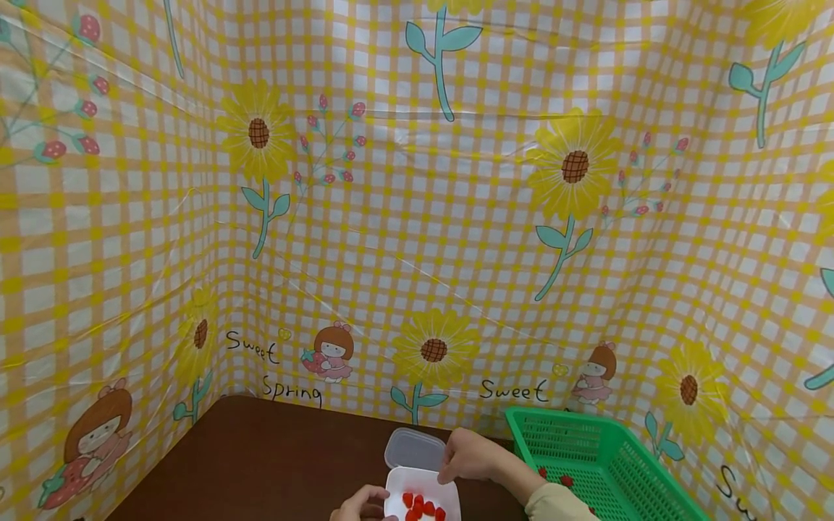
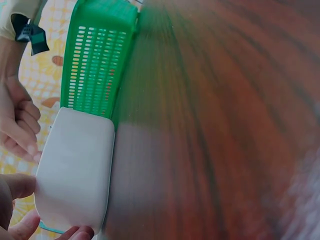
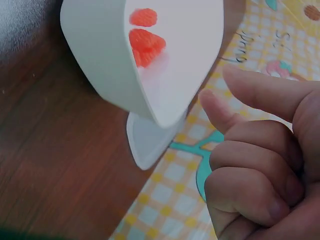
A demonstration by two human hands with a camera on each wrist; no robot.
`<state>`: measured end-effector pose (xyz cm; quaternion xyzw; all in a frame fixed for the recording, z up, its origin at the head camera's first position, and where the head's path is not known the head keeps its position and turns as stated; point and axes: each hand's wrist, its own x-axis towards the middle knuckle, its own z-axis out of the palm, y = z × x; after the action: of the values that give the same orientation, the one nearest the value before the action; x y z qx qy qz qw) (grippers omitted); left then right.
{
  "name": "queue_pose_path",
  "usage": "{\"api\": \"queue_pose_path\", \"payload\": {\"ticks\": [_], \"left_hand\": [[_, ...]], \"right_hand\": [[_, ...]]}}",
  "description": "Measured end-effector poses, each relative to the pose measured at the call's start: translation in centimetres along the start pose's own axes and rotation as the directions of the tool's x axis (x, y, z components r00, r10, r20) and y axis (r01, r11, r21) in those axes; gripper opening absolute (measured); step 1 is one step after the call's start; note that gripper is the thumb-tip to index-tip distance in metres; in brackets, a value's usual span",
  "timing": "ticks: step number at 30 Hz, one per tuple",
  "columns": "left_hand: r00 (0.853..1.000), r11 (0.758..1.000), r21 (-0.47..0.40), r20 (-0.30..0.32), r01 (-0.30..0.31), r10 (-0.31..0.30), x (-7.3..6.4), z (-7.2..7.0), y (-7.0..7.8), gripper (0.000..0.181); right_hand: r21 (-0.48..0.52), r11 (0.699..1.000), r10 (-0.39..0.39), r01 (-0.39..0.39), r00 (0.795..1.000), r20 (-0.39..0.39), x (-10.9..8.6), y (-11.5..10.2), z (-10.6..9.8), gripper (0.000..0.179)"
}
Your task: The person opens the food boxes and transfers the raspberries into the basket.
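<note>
Inside the white plastic container (image 1: 417,479), in the head view, we see red berry-like pieces (image 1: 428,508); the left hand (image 1: 360,504) grips its side. The left wrist view shows us a green basket (image 2: 72,55) beyond it. Right wrist view: beside it, the empty right hand (image 3: 265,155) has three fingers curled, thumb and index apart.

left hand (image 2: 7,201) holding white container (image 2: 75,170), green basket (image 2: 97,65)

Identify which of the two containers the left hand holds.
The white container, with solid walls; the slotted green basket stands apart, farther right.
</note>
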<state>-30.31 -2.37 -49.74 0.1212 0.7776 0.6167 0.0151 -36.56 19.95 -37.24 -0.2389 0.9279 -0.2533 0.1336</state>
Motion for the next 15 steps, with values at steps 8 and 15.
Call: {"api": "queue_pose_path", "payload": {"ticks": [8,15], "left_hand": [[1.0,1.0,-0.002,-0.017,0.0,0.0,0.0,0.1,0.2,0.049],[1.0,1.0,-0.021,-0.015,-0.008,0.008,0.0,0.2,0.0,0.047]], "right_hand": [[-0.18,0.979,0.102,-0.091,0.993,0.055,1.1,-1.4,2.2,0.01],[-0.574,0.8,0.213,-0.176,0.977,-0.003,1.8,-2.5,4.7,0.03]]}}
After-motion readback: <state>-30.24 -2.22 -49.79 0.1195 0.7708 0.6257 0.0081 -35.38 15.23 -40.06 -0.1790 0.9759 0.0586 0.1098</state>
